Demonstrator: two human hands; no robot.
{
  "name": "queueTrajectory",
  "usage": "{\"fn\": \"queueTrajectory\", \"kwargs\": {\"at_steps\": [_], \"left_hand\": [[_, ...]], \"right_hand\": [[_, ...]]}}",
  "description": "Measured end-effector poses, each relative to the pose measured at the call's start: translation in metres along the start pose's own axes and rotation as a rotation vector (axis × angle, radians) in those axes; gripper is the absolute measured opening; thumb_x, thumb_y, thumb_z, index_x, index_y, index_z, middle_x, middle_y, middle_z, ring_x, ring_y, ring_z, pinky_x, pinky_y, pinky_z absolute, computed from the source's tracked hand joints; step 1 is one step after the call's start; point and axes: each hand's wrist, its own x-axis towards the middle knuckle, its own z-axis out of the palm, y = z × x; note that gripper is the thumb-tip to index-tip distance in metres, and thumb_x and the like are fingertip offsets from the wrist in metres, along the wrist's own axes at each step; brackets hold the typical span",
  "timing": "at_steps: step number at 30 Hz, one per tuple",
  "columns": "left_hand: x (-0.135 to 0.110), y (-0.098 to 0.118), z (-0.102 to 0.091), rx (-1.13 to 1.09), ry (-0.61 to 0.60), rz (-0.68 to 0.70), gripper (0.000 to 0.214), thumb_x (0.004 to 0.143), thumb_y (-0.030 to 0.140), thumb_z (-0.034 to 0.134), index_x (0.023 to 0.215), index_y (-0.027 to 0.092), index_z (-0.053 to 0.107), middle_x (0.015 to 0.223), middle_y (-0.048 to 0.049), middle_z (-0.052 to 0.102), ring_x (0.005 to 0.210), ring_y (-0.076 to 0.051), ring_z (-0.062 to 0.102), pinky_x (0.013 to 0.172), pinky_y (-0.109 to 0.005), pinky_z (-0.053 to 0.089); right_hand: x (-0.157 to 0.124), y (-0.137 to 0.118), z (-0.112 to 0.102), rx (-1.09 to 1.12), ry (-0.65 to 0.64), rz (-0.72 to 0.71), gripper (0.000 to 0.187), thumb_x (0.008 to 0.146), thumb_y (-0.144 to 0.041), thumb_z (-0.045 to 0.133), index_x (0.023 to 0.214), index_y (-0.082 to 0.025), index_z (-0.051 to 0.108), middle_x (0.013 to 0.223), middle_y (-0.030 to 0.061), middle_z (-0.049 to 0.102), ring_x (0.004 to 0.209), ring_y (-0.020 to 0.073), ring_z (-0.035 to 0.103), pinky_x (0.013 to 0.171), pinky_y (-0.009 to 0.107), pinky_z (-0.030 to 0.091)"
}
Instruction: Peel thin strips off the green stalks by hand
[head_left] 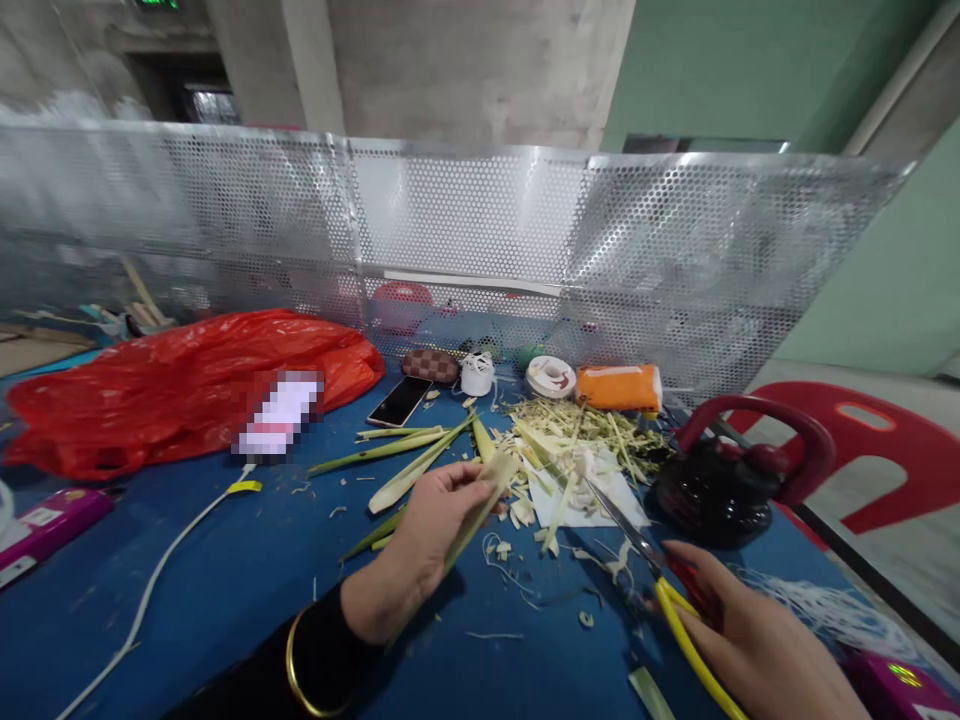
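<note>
Above the table (247, 570), the left hand (424, 535) pinches a plant strip (471, 526); the right hand (757, 635) clasps scissors (640, 541), yellow handle (691, 655) cut off.

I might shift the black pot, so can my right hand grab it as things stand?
Probably not yet: the right hand is holding the scissors. With those down, likely yes, as the black pot stands close by and looks unblocked.

blue tbl (255, 610) holds red bag (150, 385), leaf strips (420, 468) & blk phone (400, 401).
</note>
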Motion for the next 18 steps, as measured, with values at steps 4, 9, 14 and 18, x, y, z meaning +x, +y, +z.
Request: {"fn": "queueTrajectory", "kwargs": {"at_steps": [4, 9, 14, 18], "left_hand": [[0.002, 0.023, -0.008, -0.208, 0.107, -0.036, 0.007, 0.076, 0.012, 0.064, 0.082, 0.014, 0.068, 0.076, -0.0036, 0.070, 0.067, -0.011, 0.063, 0.066, -0.021, 0.048], [0.010, 0.039, -0.016, -0.233, 0.145, -0.040, 0.012, 0.076, 0.007, 0.063, 0.085, 0.015, 0.067, 0.070, -0.0003, 0.067, 0.057, -0.009, 0.058, 0.057, -0.019, 0.048], [0.019, 0.027, -0.012, -0.415, 0.046, -0.235, 0.013, 0.083, 0.006, 0.056, 0.092, 0.013, 0.062, 0.072, -0.0024, 0.066, 0.061, -0.014, 0.064, 0.070, -0.030, 0.055], [0.025, 0.015, -0.017, -0.463, 0.030, -0.330, 0.013, 0.085, 0.009, 0.053, 0.096, 0.011, 0.061, 0.070, -0.0043, 0.067, 0.060, -0.016, 0.066, 0.072, -0.033, 0.058]], "right_hand": [[-0.010, 0.013, 0.003, 0.014, -0.016, -0.010, 0.045, 0.076, -0.048, 0.058, 0.115, -0.027, 0.064, 0.092, 0.0064, 0.077, 0.073, 0.0294, 0.074, 0.056, 0.033, 0.056], [-0.010, -0.008, -0.004, 0.167, -0.230, -0.155, 0.045, 0.072, -0.035, 0.063, 0.116, -0.027, 0.066, 0.106, 0.0042, 0.075, 0.089, 0.0259, 0.072, 0.073, 0.030, 0.056], [0.016, -0.035, -0.002, 0.278, -0.348, -0.211, 0.039, 0.072, -0.031, 0.063, 0.109, -0.024, 0.071, 0.088, 0.0031, 0.076, 0.077, 0.0232, 0.071, 0.069, 0.027, 0.054], [0.035, -0.038, -0.011, 0.338, -0.268, -0.132, 0.039, 0.075, -0.035, 0.062, 0.110, -0.020, 0.072, 0.092, 0.0055, 0.075, 0.081, 0.0238, 0.070, 0.070, 0.028, 0.054]]}}
